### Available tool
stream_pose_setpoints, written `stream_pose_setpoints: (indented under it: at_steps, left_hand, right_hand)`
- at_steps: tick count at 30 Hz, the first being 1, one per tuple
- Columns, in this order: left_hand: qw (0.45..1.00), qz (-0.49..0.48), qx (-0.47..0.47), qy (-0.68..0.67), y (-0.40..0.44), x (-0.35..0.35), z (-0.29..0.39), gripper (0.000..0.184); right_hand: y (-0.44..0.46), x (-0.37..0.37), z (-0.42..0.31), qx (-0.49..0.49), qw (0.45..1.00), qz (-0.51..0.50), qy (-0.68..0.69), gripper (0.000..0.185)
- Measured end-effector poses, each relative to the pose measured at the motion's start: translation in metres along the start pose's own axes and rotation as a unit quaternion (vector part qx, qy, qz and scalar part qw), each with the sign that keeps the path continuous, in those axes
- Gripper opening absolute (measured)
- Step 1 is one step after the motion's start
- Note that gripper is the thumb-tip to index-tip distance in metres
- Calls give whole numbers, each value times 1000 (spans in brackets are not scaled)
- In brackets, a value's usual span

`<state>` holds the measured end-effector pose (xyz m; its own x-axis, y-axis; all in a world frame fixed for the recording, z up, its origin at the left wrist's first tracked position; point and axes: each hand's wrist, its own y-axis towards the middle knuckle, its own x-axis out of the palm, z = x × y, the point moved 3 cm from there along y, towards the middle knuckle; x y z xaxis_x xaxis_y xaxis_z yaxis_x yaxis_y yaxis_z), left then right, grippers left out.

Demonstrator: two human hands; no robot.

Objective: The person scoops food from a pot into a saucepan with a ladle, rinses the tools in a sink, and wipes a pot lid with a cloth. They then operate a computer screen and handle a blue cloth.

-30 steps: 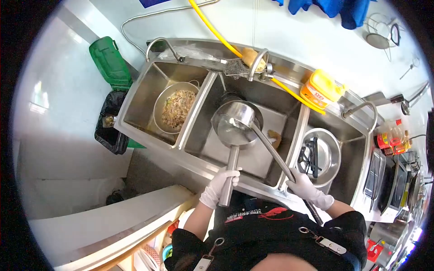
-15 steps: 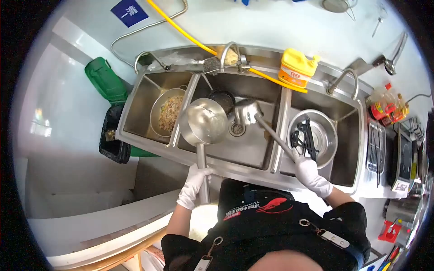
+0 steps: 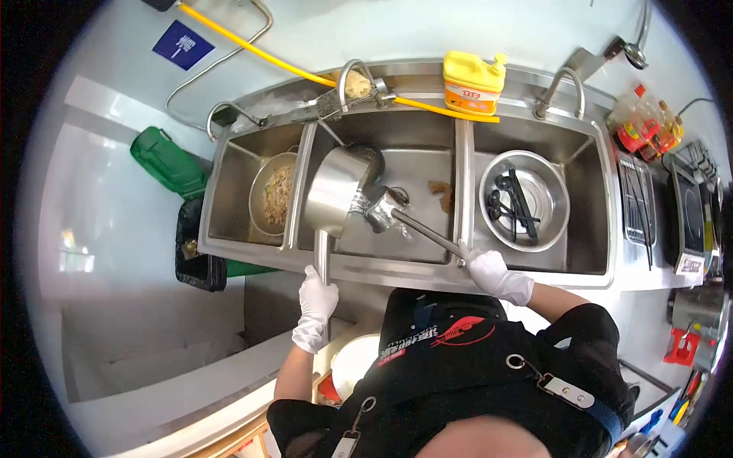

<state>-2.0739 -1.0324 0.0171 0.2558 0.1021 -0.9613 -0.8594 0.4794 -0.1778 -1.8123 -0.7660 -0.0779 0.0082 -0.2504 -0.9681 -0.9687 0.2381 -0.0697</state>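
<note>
My left hand (image 3: 315, 307), in a white glove, is closed around the handle of a large long-handled steel dipper (image 3: 334, 195) over the middle sink. The dipper is tipped to the right, and water splashes at its rim. My right hand (image 3: 498, 276), also gloved, grips the handle of a small steel dipper (image 3: 382, 214). Its head sits right beside the large one, with water around it. Partly hidden behind the large dipper is a dark round pan (image 3: 372, 162). Brown scraps (image 3: 440, 188) lie on the floor of the sink (image 3: 412, 248).
The left sink holds a pan of food scraps (image 3: 276, 195). In the right sink, a steel basin (image 3: 561, 214) contains several black utensils (image 3: 519, 202). A yellow detergent jug (image 3: 472, 85) and faucets (image 3: 353, 72) line the back ledge. A green bin (image 3: 172, 168) stands left.
The large dipper has tipped over to the right, and water now leaves it. The small dipper's head has moved left and down, close to it. My view has shifted slightly.
</note>
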Motion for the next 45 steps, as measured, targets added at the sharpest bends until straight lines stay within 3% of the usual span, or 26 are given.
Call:
stream_pose_setpoints:
  at_steps: [6, 13, 16, 18, 21, 29, 39, 41, 44, 45]
  left_hand:
    - [993, 68, 70, 60, 19, -3, -26, 44]
    - [994, 63, 85, 40, 29, -17, -42, 45]
    - [993, 62, 94, 36, 35, -23, -43, 44]
    - [992, 64, 102, 39, 37, -28, -43, 44]
    - [993, 43, 95, 47, 43, -32, -44, 43]
    - [987, 65, 134, 67, 52, -39, -52, 44]
    - [977, 71, 182, 91, 62, -42, -72, 45]
    - [983, 56, 156, 79, 65, -42, -80, 45]
    - [984, 65, 164, 39, 52, -49, -75, 45]
    - [981, 77, 172, 51, 53, -45, -82, 46]
  right_hand:
    - [-24, 1, -7, 51, 998, -35, -1, 59]
    - [-55, -9, -26, 76, 997, -16, -3, 69]
    - [-64, -14, -38, 127, 990, -66, -14, 56]
    - [-66, -17, -48, 133, 990, -27, -30, 59]
    - [-76, -13, -59, 147, 983, -93, -52, 61]
    - [-96, 2, -77, 165, 984, 71, -17, 65]
    - [-108, 14, -111, 230, 971, 25, -56, 64]
    - [-113, 16, -119, 225, 971, 78, -28, 62]
    - [-126, -18, -143, 280, 957, 38, 59, 60]
    - [-135, -17, -148, 274, 955, 81, 79, 61]
